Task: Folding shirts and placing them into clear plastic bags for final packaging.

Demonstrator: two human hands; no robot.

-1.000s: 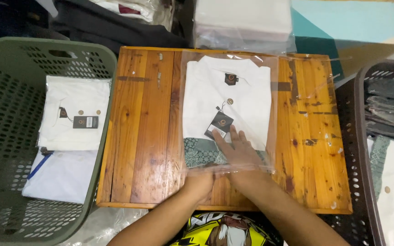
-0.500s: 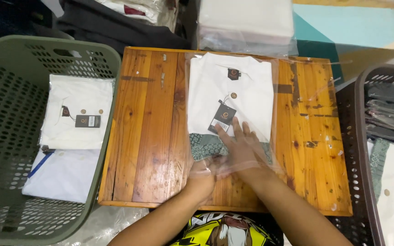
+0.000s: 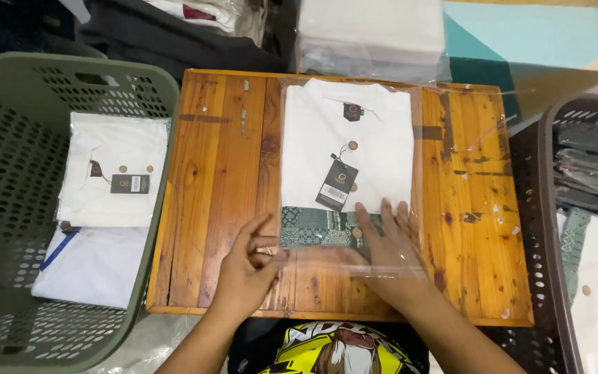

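Green perforated plastic basket, left of both grips: folded white shirts held. Left hand: clear plastic bag's open edge pinched. Right hand: flat, fingers spread, pressed on bagged folded white shirt upon wooden bench.

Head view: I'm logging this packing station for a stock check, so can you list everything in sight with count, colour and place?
Folded white shirt with green patterned hem: one, on the table, inside the bag.
Clear plastic bag: one, transparent, around the shirt.
Black hang tag: one, on the shirt front.
Wooden table: one, orange-brown, centre.
Green plastic basket: one, left, holding folded white shirts.
Dark plastic basket: one, right, holding bagged garments.
Stack of white bagged items: beyond the table.
Left hand: at the bag's open end, pinching its edge.
Right hand: flat on the shirt's hem.
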